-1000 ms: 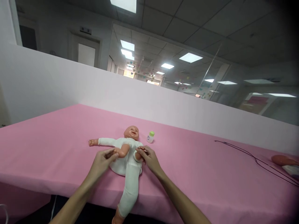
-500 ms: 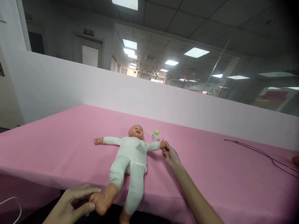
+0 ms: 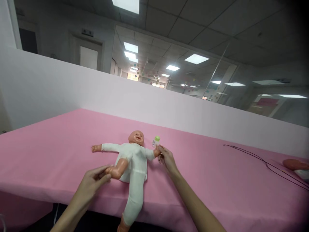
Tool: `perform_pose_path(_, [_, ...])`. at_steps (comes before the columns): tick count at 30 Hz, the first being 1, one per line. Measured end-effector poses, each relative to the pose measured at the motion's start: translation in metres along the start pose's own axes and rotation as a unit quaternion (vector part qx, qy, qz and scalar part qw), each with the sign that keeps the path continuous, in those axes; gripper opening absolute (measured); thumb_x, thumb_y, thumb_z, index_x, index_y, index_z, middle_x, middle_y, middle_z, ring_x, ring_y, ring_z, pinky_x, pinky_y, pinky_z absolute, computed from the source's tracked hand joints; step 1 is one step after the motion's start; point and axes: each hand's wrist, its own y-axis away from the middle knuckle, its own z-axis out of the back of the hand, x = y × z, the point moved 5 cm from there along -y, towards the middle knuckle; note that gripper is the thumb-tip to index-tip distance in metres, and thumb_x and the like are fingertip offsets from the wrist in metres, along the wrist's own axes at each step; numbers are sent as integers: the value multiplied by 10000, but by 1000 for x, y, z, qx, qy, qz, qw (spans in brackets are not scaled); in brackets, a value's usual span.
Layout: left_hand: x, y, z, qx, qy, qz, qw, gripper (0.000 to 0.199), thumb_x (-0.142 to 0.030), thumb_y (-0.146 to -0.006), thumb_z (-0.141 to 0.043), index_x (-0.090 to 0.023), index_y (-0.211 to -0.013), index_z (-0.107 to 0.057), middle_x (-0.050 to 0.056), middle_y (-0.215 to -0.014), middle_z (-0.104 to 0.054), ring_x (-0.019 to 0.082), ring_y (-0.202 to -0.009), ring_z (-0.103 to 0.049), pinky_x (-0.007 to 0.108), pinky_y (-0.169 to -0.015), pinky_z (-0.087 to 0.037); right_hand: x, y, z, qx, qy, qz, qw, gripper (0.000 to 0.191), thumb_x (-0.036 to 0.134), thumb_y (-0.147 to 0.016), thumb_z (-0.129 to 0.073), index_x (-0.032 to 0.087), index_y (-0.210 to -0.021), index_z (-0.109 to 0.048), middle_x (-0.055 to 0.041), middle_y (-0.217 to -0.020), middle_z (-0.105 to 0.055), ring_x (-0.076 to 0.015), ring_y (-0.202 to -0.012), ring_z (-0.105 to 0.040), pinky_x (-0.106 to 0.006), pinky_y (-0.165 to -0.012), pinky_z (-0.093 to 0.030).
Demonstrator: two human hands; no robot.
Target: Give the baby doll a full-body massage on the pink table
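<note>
A baby doll point(image 3: 137, 161) in a white suit lies face up on the pink-covered table point(image 3: 72, 138), its head toward the wall. My left hand point(image 3: 93, 182) pinches the toes of the doll's foot on the left of the view; that leg is bent up toward the belly. The doll's other leg hangs over the table's front edge. With its fingers closed, my right hand point(image 3: 166, 158) grips the doll's hand on the right side. Just beyond that hand stands a small bottle point(image 3: 156, 141) with a light green cap, its lower part partly hidden.
Thin black cables point(image 3: 256, 157) run across the table at the right. Near the right edge lies a brown and white object point(image 3: 293, 165), cut off by the frame. A white low wall point(image 3: 145, 103) with glass above it borders the table's far side.
My left hand has pushed the doll's foot up and away from me, bending the leg at the knee. My right hand keeps hold of the doll's hand. The view has shifted slightly right.
</note>
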Motion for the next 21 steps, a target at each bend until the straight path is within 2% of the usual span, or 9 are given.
perform_pose_path(4, [22, 59, 42, 70, -74, 29, 994, 440, -570, -714, -869, -233, -997, -880, 89, -941, -817, 344, -914, -753, 389, -834, -622, -8, -21, 43, -105, -102, -52, 988, 209, 346, -758, -861, 199, -787, -717, 23, -614, -594, -97, -472, -450, -227, -411, -424])
perform_pose_path(7, [32, 83, 56, 102, -91, 28, 990, 405, -580, -744, -840, -241, -963, -883, 87, -880, -792, 318, -852, -731, 370, -775, -612, -19, -23, 48, -125, -111, -81, 983, 196, 275, -760, -838, 220, -711, -657, 49, -537, -496, -96, -437, -376, -225, -366, -388])
perform_pose_path(9, [31, 86, 56, 102, -85, 27, 991, 402, -577, -759, -833, -234, -962, -881, 88, -864, -785, 306, -832, -724, 369, -767, -606, -19, -19, 41, -119, -114, -88, 982, 203, 290, -768, -840, 215, -721, -658, 53, -541, -491, -86, -437, -363, -213, -372, -385])
perform_pose_path(12, [14, 69, 44, 78, -74, 28, 994, 390, -550, -755, -854, -220, -961, -878, 84, -864, -795, 300, -826, -733, 363, -778, -609, -4, -10, 18, -71, -112, -61, 989, 266, 391, -768, -873, 191, -793, -699, 38, -620, -557, -74, -480, -412, -199, -425, -411])
perform_pose_path(15, [-11, 31, 22, 31, -52, 4, 998, 413, -526, -741, -873, -198, -992, -869, 94, -959, -816, 320, -927, -749, 365, -835, -613, 14, 4, -16, 6, -46, 2, 999, 397, 542, -786, -852, 176, -882, -732, 30, -643, -594, -88, -497, -468, -217, -443, -403])
perform_pose_path(18, [-23, -14, -7, -3, -4, -14, 1000, 521, -555, -746, -862, -164, -1090, -850, 132, -1076, -819, 351, -1036, -747, 417, -911, -611, 10, 20, -50, 79, 48, 13, 996, 489, 649, -797, -805, 178, -904, -736, 24, -606, -621, -123, -480, -529, -246, -445, -417])
perform_pose_path(21, [-22, -41, -25, -8, 47, -10, 999, 598, -592, -732, -864, -135, -1117, -841, 165, -1152, -804, 378, -1138, -727, 450, -982, -591, -3, 24, -59, 106, 81, 1, 991, 524, 710, -805, -765, 191, -855, -713, 19, -581, -631, -143, -466, -552, -258, -438, -423])
